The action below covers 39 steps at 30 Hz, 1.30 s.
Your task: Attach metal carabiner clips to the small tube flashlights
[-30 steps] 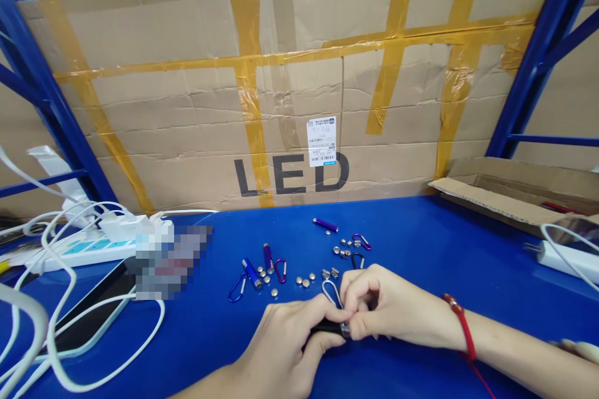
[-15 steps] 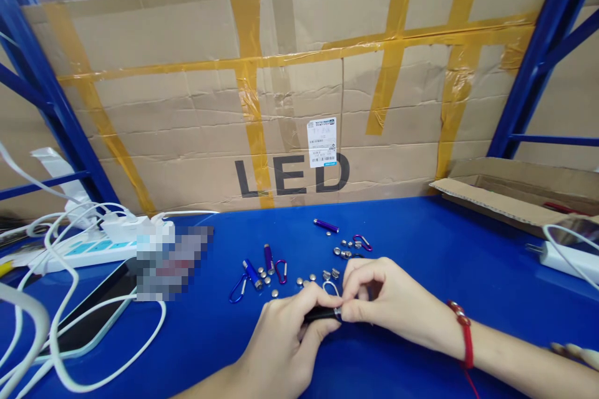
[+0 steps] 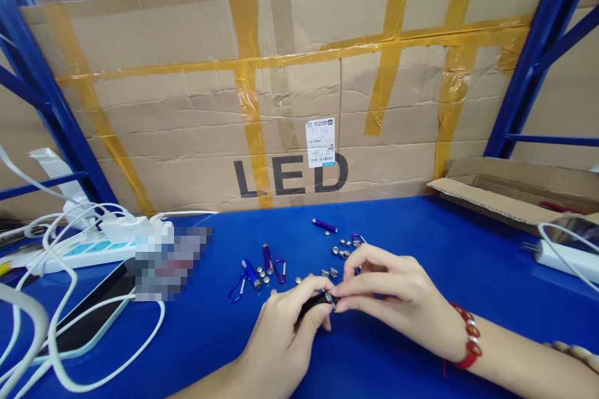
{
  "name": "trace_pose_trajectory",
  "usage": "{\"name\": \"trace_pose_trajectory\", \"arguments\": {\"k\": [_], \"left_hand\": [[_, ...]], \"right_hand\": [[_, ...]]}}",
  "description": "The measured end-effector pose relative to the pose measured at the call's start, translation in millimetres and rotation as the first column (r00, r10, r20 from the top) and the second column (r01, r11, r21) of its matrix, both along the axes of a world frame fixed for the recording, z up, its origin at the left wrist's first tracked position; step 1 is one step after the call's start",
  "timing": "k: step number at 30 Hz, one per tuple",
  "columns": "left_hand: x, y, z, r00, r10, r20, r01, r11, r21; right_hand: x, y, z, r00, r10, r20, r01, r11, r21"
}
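My left hand (image 3: 285,330) is closed around a small black flashlight (image 3: 312,305), which lies tilted between thumb and fingers. The silver end of the flashlight pokes out toward the right. At that end the thumb and fingertips of my right hand (image 3: 388,287) are pinched together; any small part between them is hidden. Just beyond my hands lie several silver button cells (image 3: 336,250) and small metal parts (image 3: 333,272). To the left are a blue flashlight (image 3: 251,274) with a blue carabiner (image 3: 236,288) and a purple flashlight (image 3: 267,258) with a purple carabiner (image 3: 280,271).
Another purple flashlight (image 3: 324,225) lies farther back on the blue table (image 3: 397,224). A phone (image 3: 93,312), white cables and a power strip (image 3: 93,246) crowd the left. An open cardboard box (image 3: 505,193) and a white plug block (image 3: 561,259) sit right. Upright cardboard (image 3: 196,137) closes the back.
The black flashlight has tipped, its silver end a little higher and farther left. My right hand has turned at the wrist, and a pale loop beside the fingers is no longer visible.
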<state>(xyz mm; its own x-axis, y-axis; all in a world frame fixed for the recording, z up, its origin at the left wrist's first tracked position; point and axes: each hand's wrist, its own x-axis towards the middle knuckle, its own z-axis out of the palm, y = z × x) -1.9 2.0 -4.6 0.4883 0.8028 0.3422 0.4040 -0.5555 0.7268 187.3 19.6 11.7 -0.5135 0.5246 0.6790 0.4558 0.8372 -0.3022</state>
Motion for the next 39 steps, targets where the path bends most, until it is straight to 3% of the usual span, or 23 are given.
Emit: {"name": "trace_pose_trajectory", "arguments": {"k": [7,14,19,23,27,39], "left_hand": [[0,-1,1.2,0.999,0.029,-0.017,-0.030,0.999,-0.022],[-1,-1,-1.2,0.997,0.026,-0.072,-0.026,1.000,0.002],[0,-1,-0.1,0.996,0.019,-0.087,-0.018,1.000,0.008],[0,-2,0.5,0.994,0.015,-0.107,-0.020,0.999,-0.042],[-1,-1,-1.8,0.995,0.010,-0.094,-0.014,0.999,-0.044],[-4,-1,-5.1,0.998,-0.013,-0.055,0.012,1.000,-0.026]], "right_hand": [[7,3,0.9,0.992,-0.043,0.122,0.020,0.983,0.183],[7,3,-0.6,0.996,0.011,0.094,-0.036,0.963,0.268],[4,4,-2.4,0.997,0.042,0.058,-0.051,0.987,0.154],[-1,6,-6.2,0.995,0.073,-0.075,-0.078,0.995,-0.062],[-5,7,-8.9,0.986,0.047,-0.161,-0.087,0.965,-0.249],[-4,6,-9.6,0.985,0.048,-0.168,-0.097,0.949,-0.301]]}}
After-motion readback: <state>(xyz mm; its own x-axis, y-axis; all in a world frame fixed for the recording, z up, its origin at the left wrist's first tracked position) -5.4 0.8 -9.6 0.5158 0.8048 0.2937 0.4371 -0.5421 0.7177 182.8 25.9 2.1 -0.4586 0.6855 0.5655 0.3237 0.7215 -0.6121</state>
